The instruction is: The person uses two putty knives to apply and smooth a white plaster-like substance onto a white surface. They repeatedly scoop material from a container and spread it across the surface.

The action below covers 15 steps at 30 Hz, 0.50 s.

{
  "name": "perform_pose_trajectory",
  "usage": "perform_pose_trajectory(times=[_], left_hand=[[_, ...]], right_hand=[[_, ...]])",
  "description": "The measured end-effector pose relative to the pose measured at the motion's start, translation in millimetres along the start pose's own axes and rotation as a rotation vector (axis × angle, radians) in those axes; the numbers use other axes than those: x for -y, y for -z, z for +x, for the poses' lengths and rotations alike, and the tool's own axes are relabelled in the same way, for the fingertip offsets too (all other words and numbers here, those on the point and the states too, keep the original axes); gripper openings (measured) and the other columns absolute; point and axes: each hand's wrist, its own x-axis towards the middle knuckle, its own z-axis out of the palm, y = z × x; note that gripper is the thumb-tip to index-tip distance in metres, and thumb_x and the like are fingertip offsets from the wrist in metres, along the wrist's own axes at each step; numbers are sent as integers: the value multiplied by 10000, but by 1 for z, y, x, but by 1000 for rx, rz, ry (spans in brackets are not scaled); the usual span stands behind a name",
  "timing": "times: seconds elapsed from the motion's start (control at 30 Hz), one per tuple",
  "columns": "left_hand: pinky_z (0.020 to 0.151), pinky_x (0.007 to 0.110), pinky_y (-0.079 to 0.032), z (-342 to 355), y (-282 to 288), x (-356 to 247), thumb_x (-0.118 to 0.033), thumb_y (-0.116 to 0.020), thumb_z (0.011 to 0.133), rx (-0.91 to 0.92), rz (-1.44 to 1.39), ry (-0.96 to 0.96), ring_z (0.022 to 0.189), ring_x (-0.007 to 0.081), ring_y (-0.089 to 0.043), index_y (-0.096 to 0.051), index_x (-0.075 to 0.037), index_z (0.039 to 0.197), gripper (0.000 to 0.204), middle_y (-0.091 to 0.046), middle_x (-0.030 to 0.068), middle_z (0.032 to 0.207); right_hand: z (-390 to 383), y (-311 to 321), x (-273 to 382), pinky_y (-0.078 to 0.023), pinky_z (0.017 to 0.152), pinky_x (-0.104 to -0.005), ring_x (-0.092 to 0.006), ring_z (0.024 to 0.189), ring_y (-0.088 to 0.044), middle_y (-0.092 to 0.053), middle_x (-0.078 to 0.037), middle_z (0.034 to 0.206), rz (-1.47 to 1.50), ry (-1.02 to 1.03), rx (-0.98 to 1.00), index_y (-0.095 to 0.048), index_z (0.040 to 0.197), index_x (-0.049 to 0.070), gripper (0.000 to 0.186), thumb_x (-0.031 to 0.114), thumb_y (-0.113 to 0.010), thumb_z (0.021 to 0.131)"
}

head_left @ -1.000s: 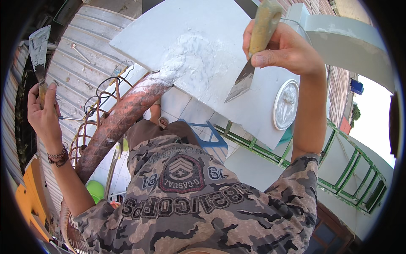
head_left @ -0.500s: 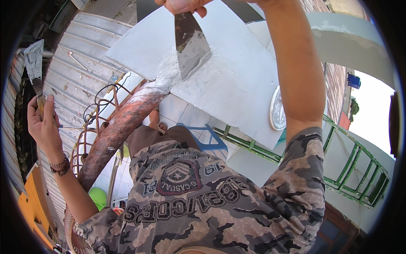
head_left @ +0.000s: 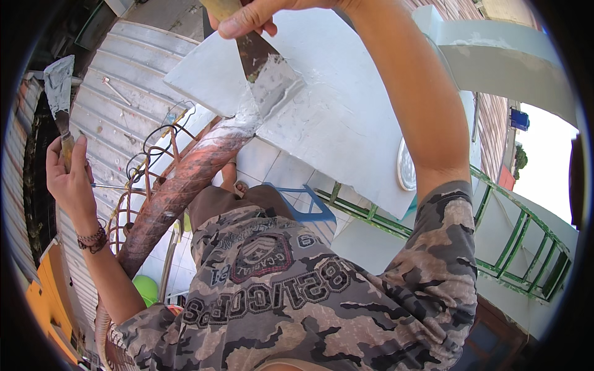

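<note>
My left hand, raised at the far left, grips a wooden-handled putty knife with its blade upward and coated in pale paste. At the top, my right hand is closed round the handle of a second putty knife. That blade slants down against the white panel, with grey-white paste on its broad end. Wet white paste covers the joint where the panel meets a reddish-brown ribbed column. Paste under the blade is hidden.
Corrugated roofing spreads out at the left, beside a rusty railing with loose black cable. Below the panel stand a blue plastic stool and a green metal ladder. A round white lid-like disc is at the panel's right edge.
My right hand has shifted left and slightly down, tilting its putty knife so the handle now shows. My left hand has moved a little right with its knife.
</note>
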Motion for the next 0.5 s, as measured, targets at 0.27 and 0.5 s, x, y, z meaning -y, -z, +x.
perform_pose_trajectory(times=[0.27, 0.5], left_hand=[[445, 173, -294, -2, -1, 6, -120, -694, 915, -5, 7, -26, 511, -8, -397, -601, -16, 1087, 222, -520, -56, 674], [444, 176, -297, 7, -4, 8, -132, -699, 911, 1, 0, -17, 504, -5, -396, -599, -10, 1094, 241, -508, -60, 659]], right_hand=[[-34, -24, 5, -484, 593, -272, -132, 689, -598, -642, -30, 779, -66, -171, 111, -652, 959, 8, 355, 309, -789, 831], [-7, -20, -12, -486, 596, -280, -130, 686, -598, -647, -32, 764, -7, -92, 138, -665, 910, 11, 326, 308, -780, 837]])
